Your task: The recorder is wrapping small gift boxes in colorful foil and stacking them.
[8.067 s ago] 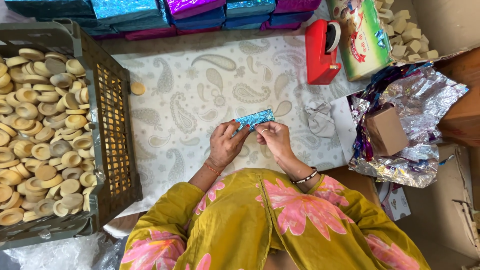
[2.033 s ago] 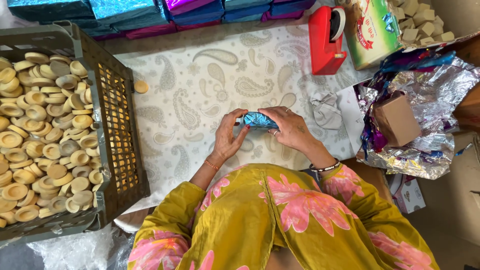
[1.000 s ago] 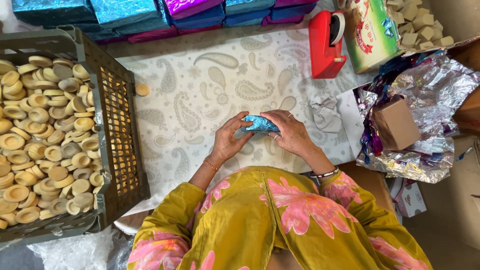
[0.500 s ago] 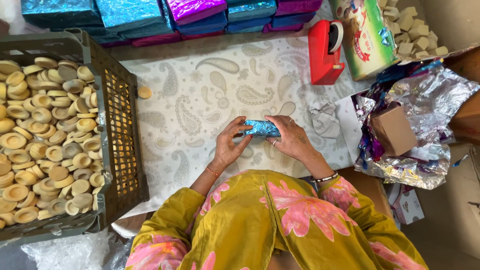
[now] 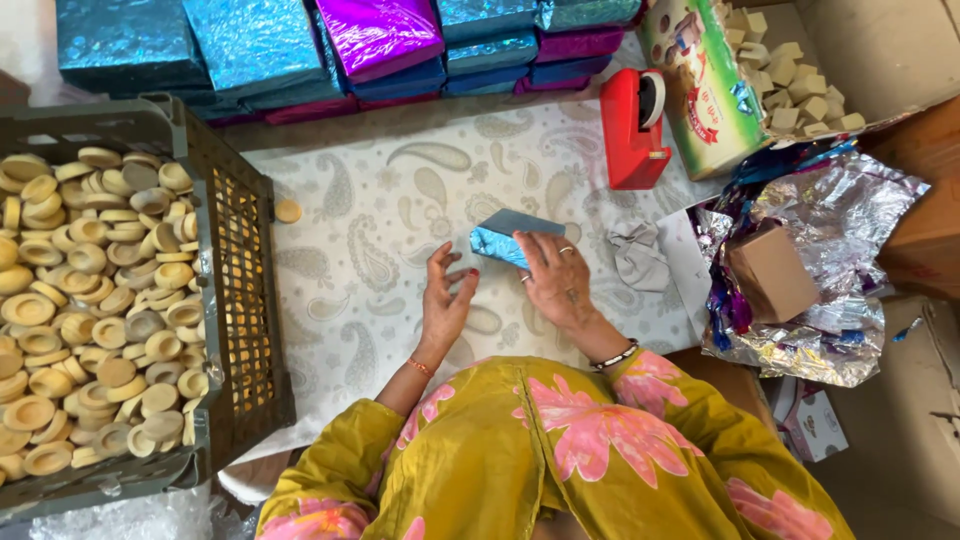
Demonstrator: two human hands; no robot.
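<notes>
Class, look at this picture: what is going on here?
A person sits at a patterned cloth, wrapping a small item in blue foil. The right hand presses the foil packet down on the cloth; the left hand is open just beside it, not touching. A crate of round tan discs stands at the left. A red tape dispenser and stacked foil-wrapped boxes lie beyond, and loose foil sheets at the right.
</notes>
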